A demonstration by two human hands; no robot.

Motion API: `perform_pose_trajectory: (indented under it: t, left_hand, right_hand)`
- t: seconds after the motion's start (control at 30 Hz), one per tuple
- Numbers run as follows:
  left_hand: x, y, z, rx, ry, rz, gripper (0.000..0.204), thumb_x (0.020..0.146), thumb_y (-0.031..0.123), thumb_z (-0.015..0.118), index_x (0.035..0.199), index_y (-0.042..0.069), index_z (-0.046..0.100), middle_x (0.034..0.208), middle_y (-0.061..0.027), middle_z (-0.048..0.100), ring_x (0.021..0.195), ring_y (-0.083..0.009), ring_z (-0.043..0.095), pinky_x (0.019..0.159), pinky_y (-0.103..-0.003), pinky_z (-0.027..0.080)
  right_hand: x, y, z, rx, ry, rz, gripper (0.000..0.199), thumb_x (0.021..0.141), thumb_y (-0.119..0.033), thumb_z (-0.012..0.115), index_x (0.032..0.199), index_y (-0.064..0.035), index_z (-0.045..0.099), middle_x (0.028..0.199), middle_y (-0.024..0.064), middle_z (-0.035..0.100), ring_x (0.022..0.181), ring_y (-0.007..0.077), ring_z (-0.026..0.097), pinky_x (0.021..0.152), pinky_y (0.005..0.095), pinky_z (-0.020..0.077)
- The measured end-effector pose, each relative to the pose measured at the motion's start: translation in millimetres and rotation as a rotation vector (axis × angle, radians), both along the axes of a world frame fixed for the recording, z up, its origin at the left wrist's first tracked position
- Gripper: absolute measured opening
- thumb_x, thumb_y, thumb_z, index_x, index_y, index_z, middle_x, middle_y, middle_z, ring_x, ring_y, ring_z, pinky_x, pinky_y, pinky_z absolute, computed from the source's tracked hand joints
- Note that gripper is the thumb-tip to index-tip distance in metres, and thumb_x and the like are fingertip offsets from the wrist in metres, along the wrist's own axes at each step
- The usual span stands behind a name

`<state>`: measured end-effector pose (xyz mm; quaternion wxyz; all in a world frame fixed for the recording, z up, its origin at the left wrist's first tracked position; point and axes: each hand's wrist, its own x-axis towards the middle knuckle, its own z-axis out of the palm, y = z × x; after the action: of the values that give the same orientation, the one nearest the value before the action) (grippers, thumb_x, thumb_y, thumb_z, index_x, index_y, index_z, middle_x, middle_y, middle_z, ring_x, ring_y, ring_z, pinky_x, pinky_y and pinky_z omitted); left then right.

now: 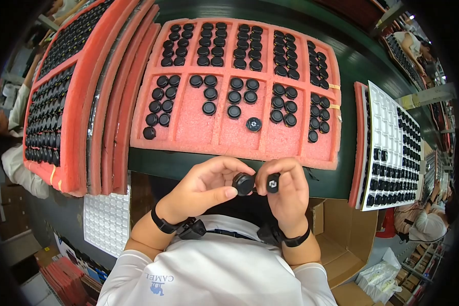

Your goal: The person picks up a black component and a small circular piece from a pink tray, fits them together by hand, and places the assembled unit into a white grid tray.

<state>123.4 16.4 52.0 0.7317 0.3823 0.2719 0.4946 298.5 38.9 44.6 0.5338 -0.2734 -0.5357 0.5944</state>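
My left hand holds a black round knob-like part between thumb and fingers. My right hand, fingers curled close beside it, grips a small black piece with a white mark. Both hands are in front of the near edge of a pink foam tray. Black round parts stand in its compartments in short rows, with gaps in the near row. One loose black part with a white mark on top lies in the near middle compartment.
Stacked pink foam trays full of black parts rise at the left. On the right, a white tray partly filled with black parts rests on pink foam. The table is dark green. An open cardboard box stands below at the right; other people work nearby.
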Motion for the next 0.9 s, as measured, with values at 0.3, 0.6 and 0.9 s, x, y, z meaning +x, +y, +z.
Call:
perform_pose_trajectory:
  t: [0.3, 0.6, 0.9]
  left_hand:
    - [1.7, -2.2, -5.9, 0.039, 0.030, 0.052, 0.038, 0.084, 0.013, 0.065, 0.114, -0.001, 0.047, 0.102, -0.0119, 0.056, 0.093, -0.0203, 0.058, 0.084, -0.035, 0.046]
    - [0.7, -4.6, -18.9, 0.545, 0.441, 0.218, 0.038, 0.079, 0.002, 0.064, 0.111, 0.001, 0.045, 0.097, -0.0111, 0.053, 0.087, -0.0194, 0.055, 0.080, -0.033, 0.045]
    - [2.1, -0.9, -18.8, 0.566, 0.319, 0.168, 0.041, 0.074, 0.002, 0.067, 0.109, 0.001, 0.045, 0.096, -0.0137, 0.053, 0.086, -0.0247, 0.055, 0.077, -0.035, 0.045]
  right_hand:
    - [2.2, 1.7, -6.8, -0.359, 0.372, 0.235, 0.030, 0.098, -0.031, 0.043, 0.104, -0.0022, 0.045, 0.073, 0.0071, 0.050, 0.064, 0.0129, 0.046, 0.060, 0.0249, 0.0388]
    - [-3.7, -3.3, -7.8, 0.076, -0.102, 0.042, 0.024, 0.094, -0.023, 0.052, 0.105, -0.0021, 0.044, 0.072, 0.0035, 0.048, 0.062, 0.0094, 0.042, 0.058, 0.0217, 0.0361]
    - [-9.2, 0.0, -11.3, -0.316, 0.358, 0.197, 0.020, 0.093, -0.013, 0.051, 0.108, 0.0003, 0.045, 0.076, 0.0021, 0.048, 0.063, 0.0066, 0.040, 0.057, 0.0198, 0.0338]
